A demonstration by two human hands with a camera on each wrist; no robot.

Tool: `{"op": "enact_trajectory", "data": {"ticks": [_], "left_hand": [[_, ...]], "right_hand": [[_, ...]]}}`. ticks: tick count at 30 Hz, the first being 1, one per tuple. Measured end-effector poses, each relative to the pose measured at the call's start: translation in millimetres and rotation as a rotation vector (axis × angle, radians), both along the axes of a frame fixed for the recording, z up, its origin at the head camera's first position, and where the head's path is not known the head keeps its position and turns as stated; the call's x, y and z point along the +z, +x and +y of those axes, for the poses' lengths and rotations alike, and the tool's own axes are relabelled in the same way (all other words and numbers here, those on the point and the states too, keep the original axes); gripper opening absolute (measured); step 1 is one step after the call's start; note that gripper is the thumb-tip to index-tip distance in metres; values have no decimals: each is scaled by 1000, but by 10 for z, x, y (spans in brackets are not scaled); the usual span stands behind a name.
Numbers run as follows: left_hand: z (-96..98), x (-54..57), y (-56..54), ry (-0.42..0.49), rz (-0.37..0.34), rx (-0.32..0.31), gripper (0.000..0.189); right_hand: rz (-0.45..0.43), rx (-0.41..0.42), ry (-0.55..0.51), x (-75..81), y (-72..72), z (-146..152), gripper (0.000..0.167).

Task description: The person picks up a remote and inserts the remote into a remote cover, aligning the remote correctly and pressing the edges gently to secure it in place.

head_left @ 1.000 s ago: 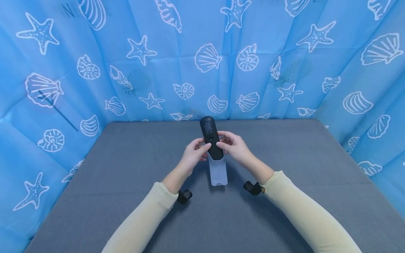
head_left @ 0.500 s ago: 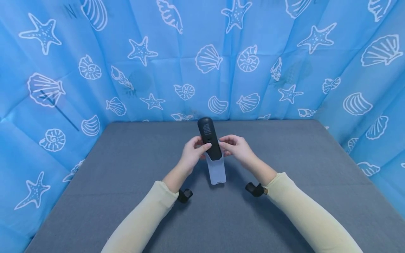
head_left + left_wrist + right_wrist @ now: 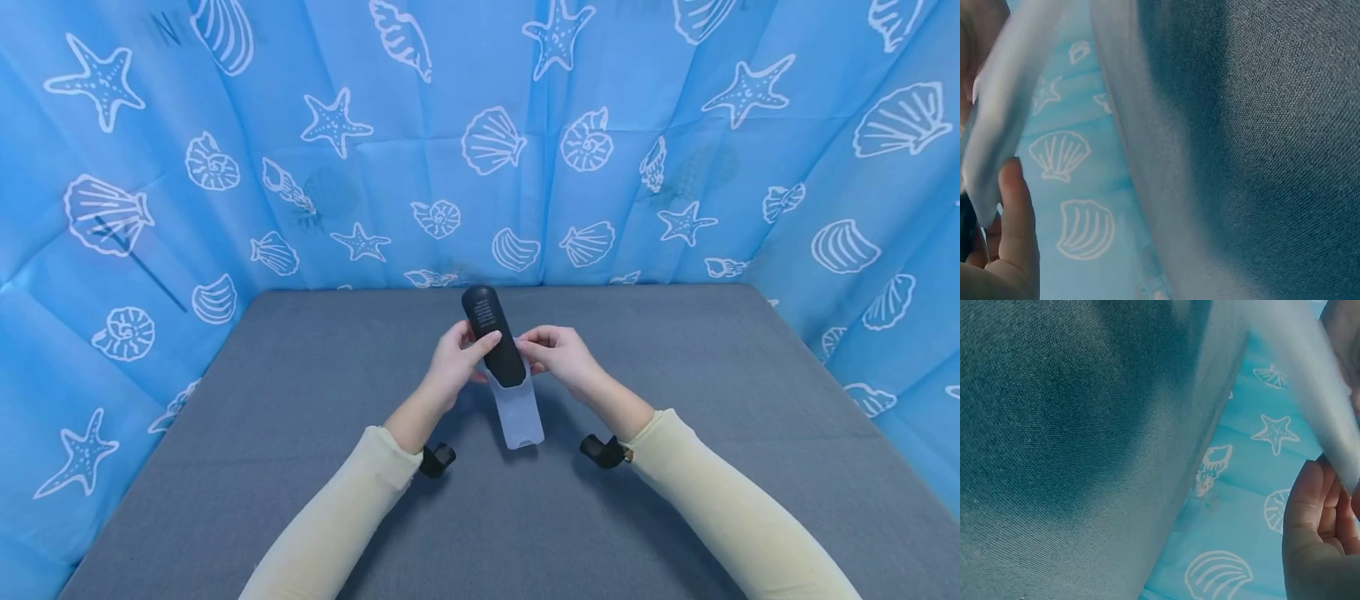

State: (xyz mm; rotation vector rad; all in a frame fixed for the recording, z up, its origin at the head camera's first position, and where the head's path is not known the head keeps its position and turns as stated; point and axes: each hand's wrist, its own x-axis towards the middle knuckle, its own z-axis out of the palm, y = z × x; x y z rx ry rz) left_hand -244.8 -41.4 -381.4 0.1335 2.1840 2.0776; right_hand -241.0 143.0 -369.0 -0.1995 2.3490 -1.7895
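A black remote control (image 3: 507,365) with small print on its back leans top-left in the head view. Its lower part sits inside a whitish translucent sleeve (image 3: 518,417), whose far end extends past the remote. My left hand (image 3: 450,362) grips both from the left, thumb across the remote's back. On the other side my right hand (image 3: 564,357) pinches the upper right edge of the sleeve. Both wrist views show the sleeve edge-on and blurred, beside the left hand (image 3: 1013,234) and the right hand (image 3: 1319,528). Some fingers are hidden behind the sleeve.
A grey cloth-covered table (image 3: 315,433) lies beneath the hands. Behind it and at both sides hangs a blue curtain (image 3: 420,179) with white shells and starfish. Black wrist-worn mounts (image 3: 602,451) stick out inward from both cuffs.
The remote's top has swung left and dropped slightly, while the sleeve's lower end has shifted right. My right thumb has left the remote's back for the sleeve's edge.
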Motion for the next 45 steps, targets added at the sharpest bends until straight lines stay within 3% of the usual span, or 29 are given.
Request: {"op": "enact_trajectory", "data": {"ticks": [4, 8, 12, 18, 26, 35, 39, 45], "left_hand": [[-26, 4, -10, -5, 28, 13, 38], [-52, 16, -19, -29, 51, 28, 37], [-56, 27, -11, -112, 71, 32, 38], [-51, 23, -9, -217, 91, 39, 37], [-83, 46, -3, -184, 70, 14, 34], [-72, 68, 0, -157, 62, -12, 30], [-48, 72, 11, -159, 61, -30, 34], [-49, 30, 13, -116, 22, -4, 41]], "right_hand": [[-29, 15, 6, 1, 4, -1, 26], [-28, 27, 84, 9, 14, -2, 21], [1, 10, 120, 0, 18, -21, 20], [2, -25, 81, 8, -1, -67, 19], [4, 8, 79, 8, -6, -71, 20], [72, 71, 104, -8, 14, -100, 27], [80, 46, 99, -10, 34, -130, 23], [61, -52, 65, -16, 77, -143, 19]]}}
